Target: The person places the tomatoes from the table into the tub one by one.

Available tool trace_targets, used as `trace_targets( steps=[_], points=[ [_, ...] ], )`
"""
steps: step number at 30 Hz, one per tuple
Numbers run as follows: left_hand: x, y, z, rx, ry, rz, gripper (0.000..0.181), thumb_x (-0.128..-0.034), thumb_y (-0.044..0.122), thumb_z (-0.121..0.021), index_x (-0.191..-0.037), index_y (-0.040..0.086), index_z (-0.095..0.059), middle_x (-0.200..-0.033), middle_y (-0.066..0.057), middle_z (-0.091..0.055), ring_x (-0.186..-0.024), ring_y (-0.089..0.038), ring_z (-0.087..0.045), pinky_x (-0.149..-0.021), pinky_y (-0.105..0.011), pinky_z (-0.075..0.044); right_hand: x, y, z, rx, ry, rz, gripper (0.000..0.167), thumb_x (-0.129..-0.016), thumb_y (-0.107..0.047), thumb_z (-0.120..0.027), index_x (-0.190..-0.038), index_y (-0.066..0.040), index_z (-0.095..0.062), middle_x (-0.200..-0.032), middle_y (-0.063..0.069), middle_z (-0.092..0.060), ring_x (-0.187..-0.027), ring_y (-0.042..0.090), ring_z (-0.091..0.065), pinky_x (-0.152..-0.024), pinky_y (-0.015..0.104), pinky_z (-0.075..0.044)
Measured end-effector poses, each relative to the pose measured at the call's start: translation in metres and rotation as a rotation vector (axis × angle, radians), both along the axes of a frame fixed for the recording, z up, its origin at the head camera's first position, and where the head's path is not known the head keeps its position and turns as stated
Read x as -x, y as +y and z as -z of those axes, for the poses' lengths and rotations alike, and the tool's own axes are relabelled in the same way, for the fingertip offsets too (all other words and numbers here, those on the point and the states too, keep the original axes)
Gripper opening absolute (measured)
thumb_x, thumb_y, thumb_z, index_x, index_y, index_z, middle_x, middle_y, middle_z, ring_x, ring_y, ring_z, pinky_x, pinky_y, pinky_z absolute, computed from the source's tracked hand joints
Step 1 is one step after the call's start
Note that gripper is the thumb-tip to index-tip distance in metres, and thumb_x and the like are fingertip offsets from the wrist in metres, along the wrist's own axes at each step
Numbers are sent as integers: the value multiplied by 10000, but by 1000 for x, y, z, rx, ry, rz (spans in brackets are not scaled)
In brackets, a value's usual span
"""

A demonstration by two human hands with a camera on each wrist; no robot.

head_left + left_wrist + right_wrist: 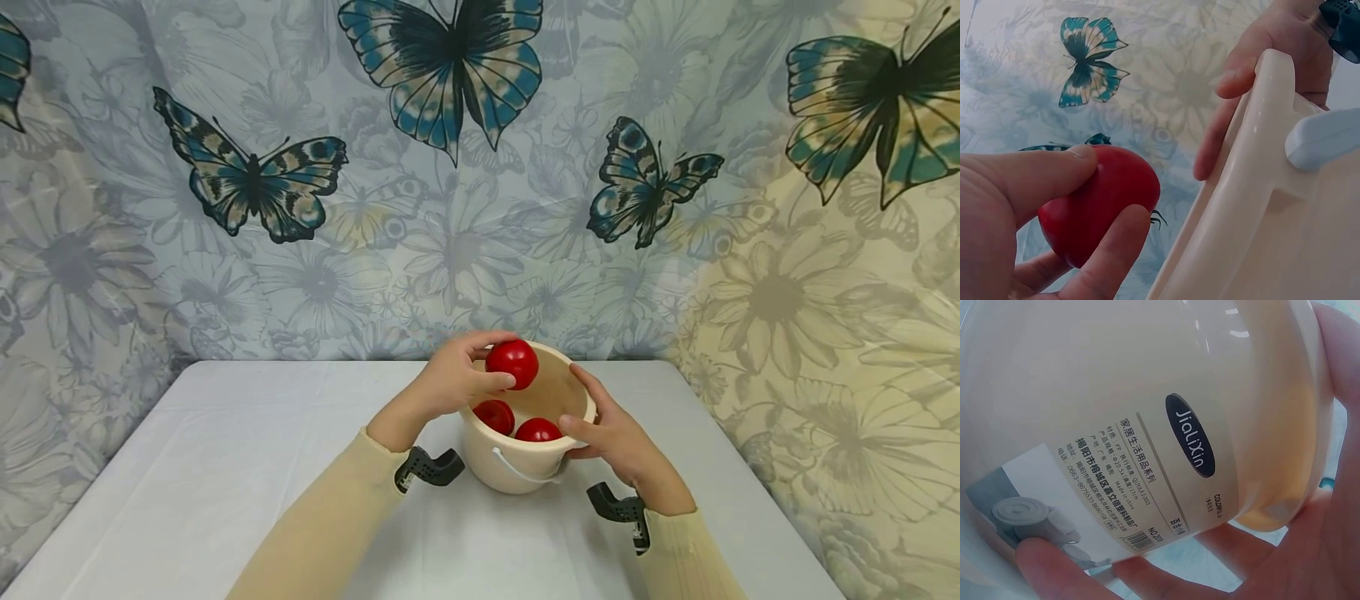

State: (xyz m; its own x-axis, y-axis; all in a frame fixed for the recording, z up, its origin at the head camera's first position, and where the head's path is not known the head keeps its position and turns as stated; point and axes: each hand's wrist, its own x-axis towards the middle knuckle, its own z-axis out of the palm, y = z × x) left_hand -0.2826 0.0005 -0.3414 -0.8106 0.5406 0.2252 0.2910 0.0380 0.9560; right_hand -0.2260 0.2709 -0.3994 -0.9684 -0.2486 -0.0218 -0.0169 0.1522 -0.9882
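Note:
My left hand [453, 377] holds a red tomato [512, 364] between thumb and fingers at the left side of the bucket's mouth. In the left wrist view a bit of dark stem shows on this tomato [1104, 200]. The cream plastic bucket [498, 468] stands on the table, slightly tilted. With the thumb at the rim and fingers along the outside, my right hand [617, 435] grips its right side. Inside lie two more red tomatoes, a left tomato [493, 416] and a right tomato [538, 430]. Any others deeper down are hidden.
A white cloth covers the table [247, 467]. The bucket's pale handle [517, 468] hangs down its near side. A printed label [1141, 487] is on the bucket wall. Behind the table hangs a butterfly-patterned backdrop [465, 250].

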Motion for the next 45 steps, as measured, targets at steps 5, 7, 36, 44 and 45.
trace_targets(
  steps=[5,7,36,44,45],
  points=[
    [-1,4,0,26,-4,-4,536,-872,110,-775,-1376,187,-611,-1264,-48,-594,-1116,-265,-587,-777,-360,-598,-1,0,1,6,-8,1,899,-924,-283,-725,-1604,-274,-137,-1619,117,-108,-1307,538,-388,-818,614,-541],
    [-2,4,0,34,-6,-5,535,-874,109,-771,-1377,194,-610,-1269,-54,-588,-1103,-263,-597,-777,-361,-599,-1,-1,1,4,-8,1,902,-924,-285,-724,-1605,-273,-133,-1620,118,-106,-1309,536,-388,-819,616,-539],
    [-9,-7,1,116,58,-13,669,-926,239,-723,-1515,340,-422,-1563,76,-305,-1394,-285,-378,-1002,-523,-467,-3,-1,-1,-11,-2,20,904,-923,-294,-726,-1607,-281,-134,-1621,121,-99,-1309,543,-377,-808,611,-546],
    [-21,-18,-4,271,270,-130,575,-959,324,-653,-1499,252,-469,-1576,-18,-308,-1370,-305,-397,-1068,-539,-385,-2,-3,-2,-18,13,15,894,-930,-282,-717,-1607,-272,-133,-1617,130,-106,-1297,536,-398,-811,595,-551],
    [-22,-19,-4,282,282,-138,571,-963,322,-650,-1499,248,-468,-1579,-31,-299,-1368,-309,-404,-1072,-524,-387,-2,-2,-2,-23,17,17,895,-930,-281,-716,-1608,-271,-132,-1616,131,-110,-1294,532,-405,-813,588,-554]
  ],
)
